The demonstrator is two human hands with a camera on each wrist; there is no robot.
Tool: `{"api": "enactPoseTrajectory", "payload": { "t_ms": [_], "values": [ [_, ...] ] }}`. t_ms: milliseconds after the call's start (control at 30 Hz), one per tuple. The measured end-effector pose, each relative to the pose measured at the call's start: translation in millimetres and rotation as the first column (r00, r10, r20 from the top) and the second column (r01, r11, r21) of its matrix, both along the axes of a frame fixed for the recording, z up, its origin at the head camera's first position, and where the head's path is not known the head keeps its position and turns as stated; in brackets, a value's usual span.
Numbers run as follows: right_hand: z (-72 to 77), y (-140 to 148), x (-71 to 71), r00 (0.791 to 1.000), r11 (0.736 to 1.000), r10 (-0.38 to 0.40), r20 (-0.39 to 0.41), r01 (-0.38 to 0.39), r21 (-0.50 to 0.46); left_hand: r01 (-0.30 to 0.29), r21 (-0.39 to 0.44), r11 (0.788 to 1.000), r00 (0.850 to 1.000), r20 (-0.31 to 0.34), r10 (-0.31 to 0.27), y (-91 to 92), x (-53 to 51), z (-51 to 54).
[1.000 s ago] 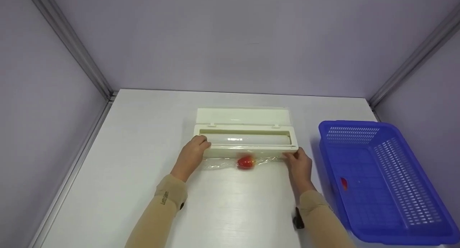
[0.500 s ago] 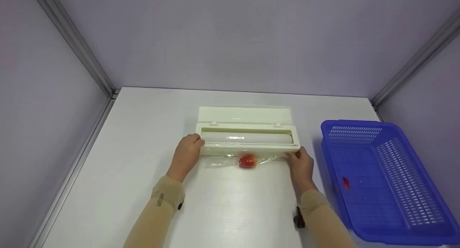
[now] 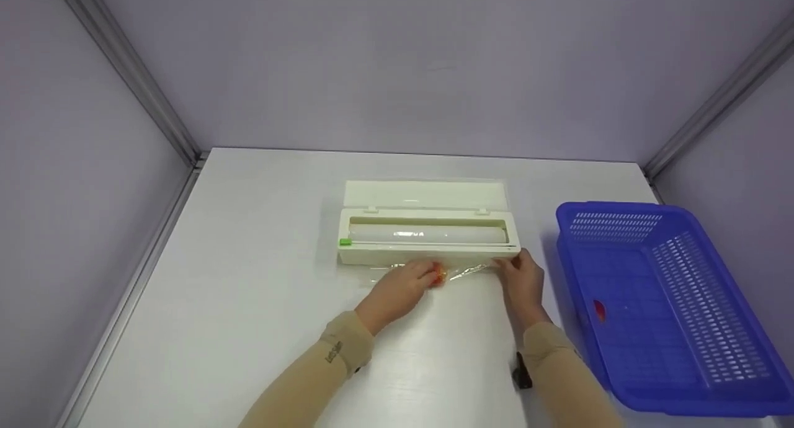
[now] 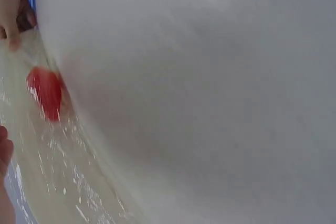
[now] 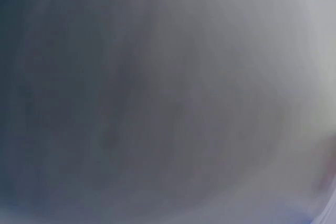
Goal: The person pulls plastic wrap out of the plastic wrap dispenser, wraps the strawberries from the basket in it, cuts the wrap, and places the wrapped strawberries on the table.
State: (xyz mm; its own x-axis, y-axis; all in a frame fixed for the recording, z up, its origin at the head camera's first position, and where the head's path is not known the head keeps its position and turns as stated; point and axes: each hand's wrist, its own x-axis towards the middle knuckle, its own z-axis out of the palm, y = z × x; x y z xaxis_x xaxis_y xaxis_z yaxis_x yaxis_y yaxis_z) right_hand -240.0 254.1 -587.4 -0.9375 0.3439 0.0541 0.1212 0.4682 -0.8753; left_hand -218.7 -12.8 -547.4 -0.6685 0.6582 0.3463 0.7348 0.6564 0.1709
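Note:
A pale box [image 3: 428,253] lies with its lid folded back, showing a white roll [image 3: 456,234] inside. Clear film [image 3: 468,271] runs along its front edge around a small red item [image 3: 439,274]. Over the item's left side in the head view are the fingers of my left hand [image 3: 396,293]; the left wrist view shows the red item [image 4: 46,93] under film [image 4: 63,166], apart from the visible part of my left hand [image 4: 5,156]. At the box's front right corner, my right hand [image 3: 523,284] pinches the film. The right wrist view is blurred.
A blue basket [image 3: 648,360] stands on the right side of the white table [image 3: 260,205], a red piece [image 3: 600,311] showing at its left wall. The box's left end has a green tab [image 3: 345,242]. Black gear [image 3: 521,373] sits by my right wrist. Walls enclose the table.
My left hand has left the box's left end and moved right, onto the red item, uncovering the green tab. My right hand stays at the right corner with the film.

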Motion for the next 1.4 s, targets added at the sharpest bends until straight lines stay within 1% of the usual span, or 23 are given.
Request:
{"api": "enactPoseTrajectory", "payload": {
  "t_ms": [67, 100, 133, 267, 367, 467, 533, 600, 700, 767, 800, 833, 867, 933, 1000, 1033, 1067, 1100, 1133, 1200, 1300, 1367, 1400],
  "values": [
    [1.2, -1, 0.7, 1.0, 1.0, 0.0, -0.006, 0.0, 0.012, -0.037, -0.087, 0.996, 0.999, 0.019, 0.039, 11.5, -0.2, -5.4],
    [1.7, -1, 1.1, 1.0, 1.0, 0.0, -0.009, 0.001, 0.017, -0.046, -0.141, 0.989, 0.998, -0.042, 0.04, 15.5, -0.9, -8.1],
    [1.9, -2, 1.7, 1.0, 1.0, 0.002, -0.01, -0.001, 0.015, -0.067, -0.162, 0.985, 0.997, -0.04, 0.062, 18.7, -1.7, -9.8],
    [1.2, -2, 4.0, 1.0, 1.0, 0.003, -0.019, -0.003, 0.002, -0.129, -0.187, 0.974, 0.991, -0.003, 0.131, 25.4, -4.4, -13.9],
    [0.7, 1, 6.8, 1.0, 1.0, 0.0, -0.012, 0.0, -0.001, -0.143, -0.157, 0.977, 0.988, 0.03, 0.149, 29.3, -5.0, -17.0],
    [2.7, 6, 9.7, 1.0, 1.0, 0.005, 0.029, -0.004, -0.021, -0.136, -0.136, 0.981, 0.987, 0.061, 0.145, 33.8, -4.6, -19.1],
    [6.6, 9, 11.1, 0.997, 0.997, 0.04, 0.066, -0.036, -0.068, -0.131, -0.132, 0.983, 0.987, 0.076, 0.142, 35.4, -3.8, -19.2],
    [12.0, 12, 11.9, 0.988, 0.988, 0.104, 0.111, -0.09, -0.124, -0.13, -0.132, 0.983, 0.987, 0.081, 0.141, 35.3, -2.9, -19.1],
    [22.3, 16, 13.4, 0.964, 0.965, 0.212, 0.163, -0.181, -0.189, -0.131, -0.131, 0.983, 0.986, 0.084, 0.142, 33.5, -2.6, -18.2],
    [29.1, 18, 15.8, 0.947, 0.954, 0.259, 0.19, -0.22, -0.205, -0.124, -0.132, 0.983, 0.988, 0.079, 0.135, 31.7, -2.7, -17.3],
    [33.1, 19, 18.0, 0.943, 0.953, 0.264, 0.204, -0.223, -0.204, -0.121, -0.13, 0.984, 0.988, 0.081, 0.132, 30.9, -2.6, -16.9],
    [36.6, 19, 20.7, 0.941, 0.956, 0.261, 0.216, -0.221, -0.192, -0.118, -0.133, 0.984, 0.989, 0.078, 0.129, 29.9, -2.4, -16.5],
    [40.1, 19, 24.0, 0.944, 0.963, 0.244, 0.222, -0.208, -0.173, -0.116, -0.137, 0.984, 0.989, 0.078, 0.127, 28.8, -1.9, -16.2],
    [46.0, 16, 31.9, 0.961, 0.98, 0.181, 0.208, -0.157, -0.125, -0.111, -0.127, 0.986, 0.988, 0.094, 0.124, 26.2, -0.1, -15.7],
    [51.4, 8, 41.7, 0.979, 0.994, 0.109, 0.171, -0.104, -0.04, -0.107, -0.119, 0.987, 0.985, 0.125, 0.122, 23.3, 2.7, -15.3],
    [53.7, 3, 46.9, 0.986, 0.996, 0.088, 0.143, -0.089, 0.0, -0.104, -0.115, 0.988, 0.983, 0.141, 0.12, 21.9, 4.3, -15.1],
    [55.4, -4, 52.1, 0.99, 0.996, 0.082, 0.111, -0.086, 0.032, -0.099, -0.108, 0.989, 0.981, 0.157, 0.116, 20.4, 6.1, -14.8],
    [56.6, -11, 57.5, 0.992, 0.993, 0.094, 0.078, -0.099, 0.063, -0.093, -0.098, 0.991, 0.978, 0.177, 0.11, 19.1, 7.9, -14.2],
    [57.9, -18, 63.0, 0.991, 0.987, 0.123, 0.053, -0.128, 0.1, -0.088, -0.09, 0.992, 0.974, 0.2, 0.105, 17.9, 9.6, -13.8],
    [58.6, -33, 72.8, 0.977, 0.965, 0.212, 0.021, -0.213, 0.151, -0.072, -0.074, 0.995, 0.968, 0.235, 0.087, 16.3, 13.0, -12.2],
    [56.8, -54, 86.5, 0.94, 0.914, 0.341, 0.001, -0.331, 0.235, -0.035, -0.032, 0.999, 0.946, 0.32, 0.044, 16.0, 17.9, -9.5],
    [54.9, -65, 94.5, 0.922, 0.877, 0.388, 0.003, -0.37, 0.305, -0.004, -0.018, 1.0, 0.93, 0.369, 0.01, 16.5, 21.4, -7.7],
    [53.5, -69, 98.3, 0.917, 0.861, 0.4, 0.003, -0.377, 0.34, 0.012, -0.011, 1.0, 0.922, 0.388, -0.006, 16.8, 23.1, -7.3]
  ]
}}
